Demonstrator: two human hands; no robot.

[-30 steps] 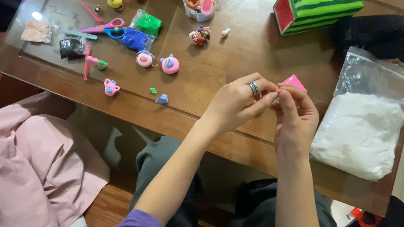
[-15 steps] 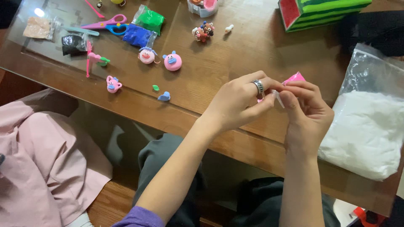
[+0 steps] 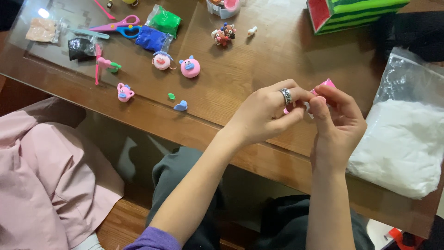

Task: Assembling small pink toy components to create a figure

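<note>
Both my hands meet above the wooden table (image 3: 240, 69), pinching a small pink piece of clay (image 3: 326, 84) between their fingertips. My left hand (image 3: 268, 113), with a silver ring on one finger, grips it from the left. My right hand (image 3: 337, 122) holds it from the right, and most of the piece is hidden by the fingers. A small white bit shows between the fingertips.
A large clear bag of white clay (image 3: 402, 134) lies at the right. Pink clay pig figures (image 3: 189, 67) (image 3: 162, 60) (image 3: 124, 92), bags of green (image 3: 164, 19) and blue clay (image 3: 152, 39), scissors (image 3: 118, 25) and a green striped box (image 3: 356, 14) sit farther back. Pink cloth (image 3: 46, 176) lies lower left.
My hands stay together on the pink piece, fingers shifting slightly as they work it. The camera view has drifted a little.
</note>
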